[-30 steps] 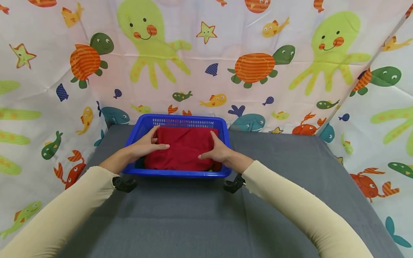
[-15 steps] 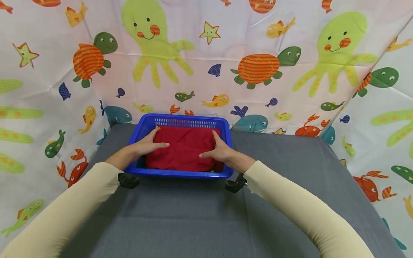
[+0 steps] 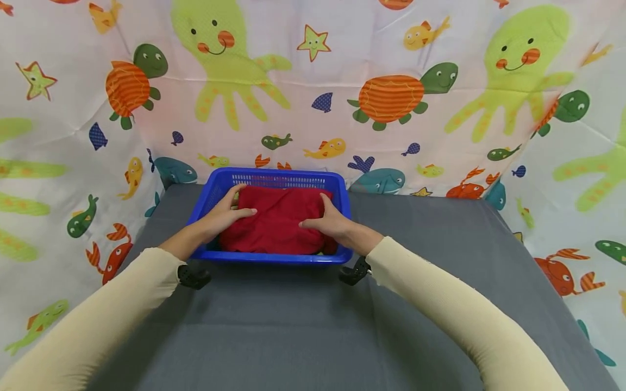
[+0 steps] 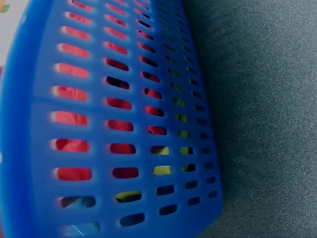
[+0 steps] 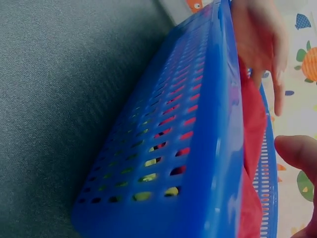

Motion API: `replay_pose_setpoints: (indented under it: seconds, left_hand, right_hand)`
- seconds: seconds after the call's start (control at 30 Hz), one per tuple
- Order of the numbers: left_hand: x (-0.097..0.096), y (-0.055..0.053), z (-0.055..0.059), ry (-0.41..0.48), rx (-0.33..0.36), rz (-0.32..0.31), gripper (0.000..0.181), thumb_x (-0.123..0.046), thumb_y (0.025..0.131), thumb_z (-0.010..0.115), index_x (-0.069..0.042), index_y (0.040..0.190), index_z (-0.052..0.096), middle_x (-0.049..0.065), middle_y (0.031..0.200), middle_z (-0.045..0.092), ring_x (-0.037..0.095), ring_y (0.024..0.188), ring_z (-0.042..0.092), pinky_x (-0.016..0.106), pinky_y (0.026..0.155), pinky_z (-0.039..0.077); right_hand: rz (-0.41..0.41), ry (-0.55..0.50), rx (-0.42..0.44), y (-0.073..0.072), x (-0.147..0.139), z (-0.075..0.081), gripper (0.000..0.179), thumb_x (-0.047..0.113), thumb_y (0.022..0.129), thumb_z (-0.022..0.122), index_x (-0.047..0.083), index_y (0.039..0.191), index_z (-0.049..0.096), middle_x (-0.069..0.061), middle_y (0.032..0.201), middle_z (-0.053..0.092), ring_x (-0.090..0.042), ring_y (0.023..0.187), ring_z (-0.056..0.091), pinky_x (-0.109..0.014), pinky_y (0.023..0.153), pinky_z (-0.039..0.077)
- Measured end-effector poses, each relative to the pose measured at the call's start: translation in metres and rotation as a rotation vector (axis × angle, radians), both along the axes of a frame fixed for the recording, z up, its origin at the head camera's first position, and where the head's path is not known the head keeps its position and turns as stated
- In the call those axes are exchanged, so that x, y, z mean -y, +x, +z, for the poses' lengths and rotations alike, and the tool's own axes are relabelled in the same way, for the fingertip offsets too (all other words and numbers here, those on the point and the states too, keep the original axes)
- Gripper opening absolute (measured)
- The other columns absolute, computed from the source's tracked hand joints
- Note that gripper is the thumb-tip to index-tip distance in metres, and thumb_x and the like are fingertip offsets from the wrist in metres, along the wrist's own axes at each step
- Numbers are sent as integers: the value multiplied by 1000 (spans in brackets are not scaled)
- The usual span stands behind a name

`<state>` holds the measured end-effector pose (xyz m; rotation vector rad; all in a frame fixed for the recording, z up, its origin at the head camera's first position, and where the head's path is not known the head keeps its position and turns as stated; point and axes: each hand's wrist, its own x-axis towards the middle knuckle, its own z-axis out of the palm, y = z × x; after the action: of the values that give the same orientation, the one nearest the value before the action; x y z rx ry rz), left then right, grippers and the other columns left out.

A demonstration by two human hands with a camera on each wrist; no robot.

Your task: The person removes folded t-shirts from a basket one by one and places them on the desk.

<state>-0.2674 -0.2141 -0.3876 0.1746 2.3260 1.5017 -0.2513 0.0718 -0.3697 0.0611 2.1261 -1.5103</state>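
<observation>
A blue plastic basket (image 3: pixel 269 259) with slotted walls stands on the grey cloth. Folded red fabric (image 3: pixel 279 222) fills its top. Over the fabric's left part is my left hand (image 3: pixel 224 217), thumb stretched inward and fingers reaching to the far side. My right hand (image 3: pixel 335 222) mirrors it on the right, thumb and forefinger spread apart. In the right wrist view, the right thumb (image 5: pixel 299 153) and the left hand (image 5: pixel 257 39) stand above the red fabric with fingers fairly straight. Contact with the fabric is unclear. Yellow-green material shows through the slots of the basket wall (image 4: pixel 96 101).
Grey cloth (image 3: pixel 313 347) covers the table around the basket. Behind and at both sides hangs a white curtain (image 3: pixel 293 117) printed with sea animals. Dark wrist devices sit at both cuffs, just before the basket's front rim.
The head view has shifted slightly, so the basket appears a little higher. Both hands stay over the red fabric with hardly any movement.
</observation>
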Motion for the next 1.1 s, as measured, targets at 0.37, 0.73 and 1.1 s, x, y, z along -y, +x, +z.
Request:
replay_pose_setpoints:
  seconds: [0.37, 0.73, 1.1]
  left_hand:
    - [9, 3, 8, -51, 156, -48, 89, -34, 103, 53, -20, 162, -13, 21, 168, 2, 46, 153, 13, 69, 121, 20]
    - [10, 6, 3, -86, 163, -86, 93, -38, 103, 52, -20, 161, -18, 21, 168, -2, 47, 153, 8, 71, 121, 16]
    - [9, 11, 4, -74, 158, -124, 95, -37, 103, 52, -20, 159, -24, 21, 169, -6, 45, 154, 8, 71, 121, 12]
  right_hand:
    - [-34, -67, 28, -13, -1, -1, 117, 22, 89, 76, 23, 161, -16, -12, 167, 11, -32, 154, 19, -50, 128, 19]
    - [165, 9, -43, 0, 2, 5, 101, 39, 95, 65, 30, 163, -10, -10, 169, 19, -32, 156, 20, -59, 127, 13]
    - [-176, -41, 25, 6, 14, 1, 109, 35, 93, 68, 17, 161, -15, -11, 170, -2, -32, 156, 12, -50, 129, 17]
